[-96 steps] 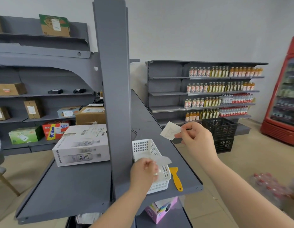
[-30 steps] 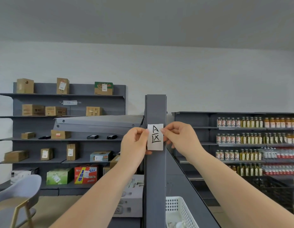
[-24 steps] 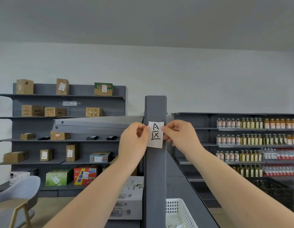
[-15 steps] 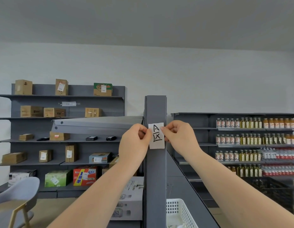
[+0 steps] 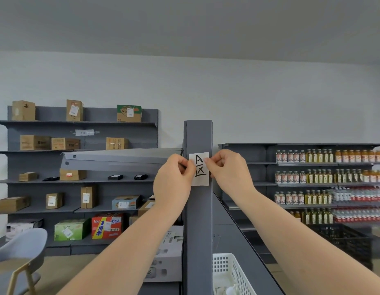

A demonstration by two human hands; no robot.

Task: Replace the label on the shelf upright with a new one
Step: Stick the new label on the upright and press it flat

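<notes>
Label (image 5: 199,169): white paper rectangle with black hand-drawn marks, an "A" above a boxed cross shape, held against the front face of the grey shelf upright (image 5: 198,220), near its top end. Long side vertical, roughly square to the upright, right edge almost flush with the upright's right edge. Whether it is fully stuck down cannot be told. Left hand (image 5: 173,184) closed in a pinch on the label's left edge, thumb and fingertips bunched together over the paper. Right hand (image 5: 228,170) likewise pinched on the right edge, near the upper half, fingers curled in. Both forearms reach up from the bottom of the view, one on each side of the upright. White perforated basket (image 5: 231,273) sits low and just right of the upright, on the grey shelf surface; contents not clear. White printed carton (image 5: 165,258) just left of the upright, partly hidden behind the left forearm. Background left: grey wall shelving (image 5: 82,122) carrying cardboard boxes. Background right: shelves of bottles (image 5: 325,177), amber and greenish, in rows. Grey chair (image 5: 16,250) at lower left corner.
</notes>
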